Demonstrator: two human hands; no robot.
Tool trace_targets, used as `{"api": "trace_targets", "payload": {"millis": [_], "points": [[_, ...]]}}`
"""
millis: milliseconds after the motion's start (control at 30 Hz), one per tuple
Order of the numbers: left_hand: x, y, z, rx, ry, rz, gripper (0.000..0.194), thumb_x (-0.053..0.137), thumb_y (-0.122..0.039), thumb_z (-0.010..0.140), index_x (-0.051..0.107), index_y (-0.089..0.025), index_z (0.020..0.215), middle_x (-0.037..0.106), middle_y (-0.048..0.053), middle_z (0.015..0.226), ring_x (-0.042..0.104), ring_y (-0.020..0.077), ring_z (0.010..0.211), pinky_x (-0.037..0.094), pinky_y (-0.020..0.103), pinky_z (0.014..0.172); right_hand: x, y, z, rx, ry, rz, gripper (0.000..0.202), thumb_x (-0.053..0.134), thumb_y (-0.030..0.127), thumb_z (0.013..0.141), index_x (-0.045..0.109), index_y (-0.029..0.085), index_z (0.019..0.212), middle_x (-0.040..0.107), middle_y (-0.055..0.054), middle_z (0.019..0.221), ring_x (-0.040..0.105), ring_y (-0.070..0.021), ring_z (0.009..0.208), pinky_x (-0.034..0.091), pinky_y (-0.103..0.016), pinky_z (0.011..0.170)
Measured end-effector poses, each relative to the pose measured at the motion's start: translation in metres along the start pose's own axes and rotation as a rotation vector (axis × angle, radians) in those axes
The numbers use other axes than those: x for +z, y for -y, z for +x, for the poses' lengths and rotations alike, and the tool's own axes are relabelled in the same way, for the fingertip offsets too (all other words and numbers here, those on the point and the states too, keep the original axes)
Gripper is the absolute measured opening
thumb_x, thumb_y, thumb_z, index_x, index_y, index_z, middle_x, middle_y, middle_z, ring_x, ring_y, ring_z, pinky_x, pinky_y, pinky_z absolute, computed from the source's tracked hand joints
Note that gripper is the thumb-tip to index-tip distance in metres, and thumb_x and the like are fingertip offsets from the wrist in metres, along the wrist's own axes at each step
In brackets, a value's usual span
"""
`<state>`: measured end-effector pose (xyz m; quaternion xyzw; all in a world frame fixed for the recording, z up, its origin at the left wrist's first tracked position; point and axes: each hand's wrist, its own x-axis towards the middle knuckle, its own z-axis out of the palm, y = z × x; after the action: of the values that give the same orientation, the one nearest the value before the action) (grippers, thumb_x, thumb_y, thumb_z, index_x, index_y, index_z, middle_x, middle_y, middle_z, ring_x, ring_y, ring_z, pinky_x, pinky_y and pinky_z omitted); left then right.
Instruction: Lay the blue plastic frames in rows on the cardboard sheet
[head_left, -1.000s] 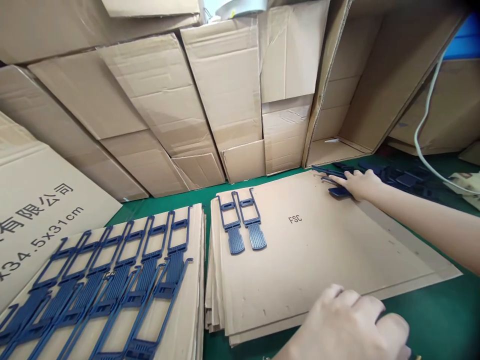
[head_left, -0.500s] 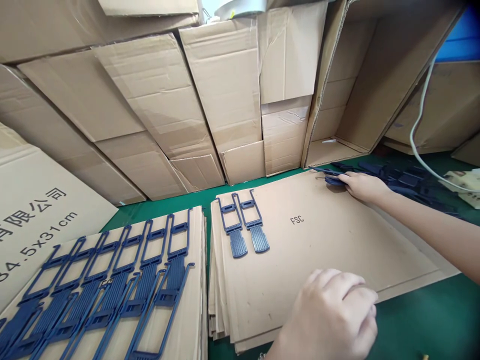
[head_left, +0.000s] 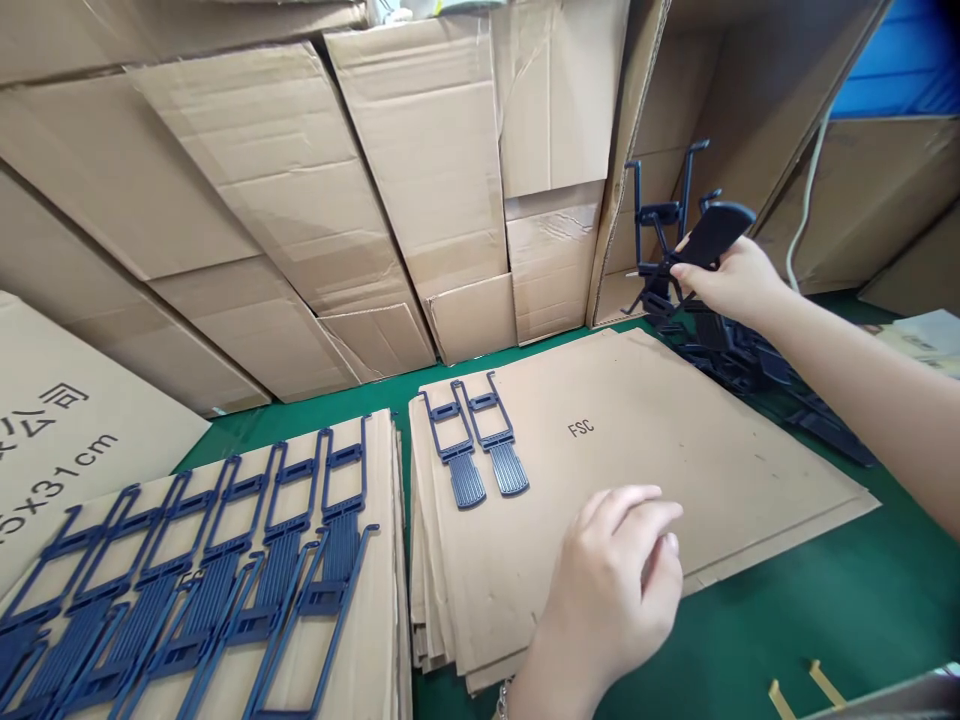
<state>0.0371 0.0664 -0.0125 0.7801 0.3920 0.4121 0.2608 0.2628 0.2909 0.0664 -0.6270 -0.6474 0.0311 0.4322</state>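
Note:
Raised over the far right corner, my right hand [head_left: 739, 280] grips dark blue plastic hooked frames [head_left: 660, 213]. At least two seem bunched together, and a flat paddle end sticks up by the thumb. My left hand [head_left: 619, 580] hovers above the front of the FSC-marked cardboard sheet [head_left: 600, 380], fingers loosely bent, thumb apart, nothing visible in it. Two like frames with ribbed tabs [head_left: 486, 430] lie side by side at that sheet's left. On the left cardboard stack [head_left: 386, 600], several more frames [head_left: 244, 490] are laid in two rows.
A heap of loose dark blue parts [head_left: 735, 345] lies beyond the sheet's right edge. Large cartons [head_left: 420, 160] wall the back, and an open carton [head_left: 626, 150] stands behind my right hand. Yellow prongs [head_left: 825, 682] show at the front right of the green table [head_left: 817, 590].
My right hand has lifted from the heap with the frames, which now stand up in its grip. My left hand has shifted left, its thumb now apart from the fingers. The view has turned slightly right.

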Motion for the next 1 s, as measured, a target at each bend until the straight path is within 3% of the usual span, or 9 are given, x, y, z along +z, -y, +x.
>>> {"api": "trace_targets", "payload": {"millis": [100,233,333,400,467,600,833,900,1000], "points": [[-0.002,0.003,-0.001,-0.1,-0.124,-0.089,0.029,0.043,-0.016,0.086,0.055,-0.022,0.112,0.058,0.004,0.115,0.053,0.0153,0.108,0.046,0.032,0.093,-0.019,0.03,-0.011,0.046,0.037,0.399,0.029,0.06,0.011,0.078,0.056,0.01,0.107,0.061,-0.007,0.086,0.055,-0.008,0.065,0.048,-0.028,0.069],[-0.005,0.015,0.002,-0.143,-0.43,-0.101,0.024,0.043,-0.017,0.087,0.057,-0.021,0.107,0.06,0.006,0.106,0.054,0.0173,0.103,0.044,0.036,0.091,-0.04,0.053,-0.046,0.185,0.309,0.795,0.032,0.038,0.01,0.089,0.044,0.013,0.12,0.06,-0.01,0.1,0.061,-0.0098,0.077,0.044,-0.031,0.07],[-0.011,0.021,0.005,-0.366,-0.579,-0.473,0.023,0.046,-0.03,0.088,0.058,-0.023,0.107,0.059,0.006,0.106,0.054,0.0182,0.101,0.043,0.036,0.092,-0.039,0.055,-0.083,0.445,0.539,0.912,0.024,0.045,0.017,0.084,0.047,0.017,0.108,0.063,-0.011,0.093,0.061,-0.0122,0.067,0.046,-0.029,0.061],[-0.015,0.019,0.007,-0.516,-0.511,-0.838,0.039,0.052,-0.042,0.084,0.053,-0.023,0.119,0.054,0.008,0.119,0.05,0.0211,0.111,0.042,0.035,0.093,-0.027,0.055,-0.109,0.542,0.733,1.011,0.029,0.062,0.025,0.072,0.049,0.019,0.097,0.064,-0.01,0.088,0.06,-0.0143,0.062,0.049,-0.027,0.055],[-0.018,0.015,0.009,-0.583,-0.324,-1.106,0.064,0.062,-0.047,0.076,0.041,-0.024,0.131,0.05,0.011,0.128,0.049,0.025,0.115,0.046,0.035,0.088,-0.009,0.058,-0.132,0.58,0.887,1.091,0.037,0.07,0.031,0.066,0.049,0.02,0.094,0.065,-0.008,0.087,0.061,-0.0168,0.065,0.052,-0.027,0.054],[-0.02,0.009,0.013,-0.71,-0.088,-1.202,0.087,0.073,-0.028,0.068,0.022,-0.028,0.139,0.054,0.012,0.123,0.064,0.0228,0.087,0.051,0.029,0.061,0.026,0.068,-0.158,0.546,0.958,1.166,0.031,0.063,0.037,0.078,0.05,0.018,0.098,0.064,-0.008,0.095,0.064,-0.0163,0.076,0.054,-0.025,0.062],[-0.014,0.012,0.014,-0.779,-0.232,-1.159,0.089,0.07,-0.017,0.068,0.015,-0.026,0.138,0.059,0.011,0.113,0.063,0.0142,0.071,0.048,0.022,0.054,0.047,0.059,-0.17,0.559,0.752,1.043,0.047,0.054,0.051,0.081,0.05,0.02,0.116,0.06,-0.008,0.103,0.061,-0.0139,0.063,0.051,-0.024,0.05],[-0.014,0.013,0.015,-0.758,-0.301,-1.154,0.088,0.068,-0.015,0.069,0.014,-0.025,0.138,0.062,0.009,0.105,0.061,0.0134,0.069,0.047,0.021,0.052,0.044,0.052,-0.174,0.54,0.83,1.067,0.049,0.053,0.051,0.082,0.047,0.023,0.122,0.059,-0.009,0.107,0.062,-0.0156,0.065,0.052,-0.027,0.052],[-0.019,0.016,0.017,-0.731,-0.42,-1.122,0.083,0.067,-0.013,0.069,0.02,-0.025,0.137,0.064,0.005,0.097,0.061,0.0137,0.069,0.047,0.022,0.052,0.042,0.045,-0.178,0.413,1.067,1.139,0.051,0.059,0.041,0.082,0.044,0.025,0.128,0.056,-0.008,0.114,0.062,-0.018,0.082,0.054,-0.032,0.071]]}}
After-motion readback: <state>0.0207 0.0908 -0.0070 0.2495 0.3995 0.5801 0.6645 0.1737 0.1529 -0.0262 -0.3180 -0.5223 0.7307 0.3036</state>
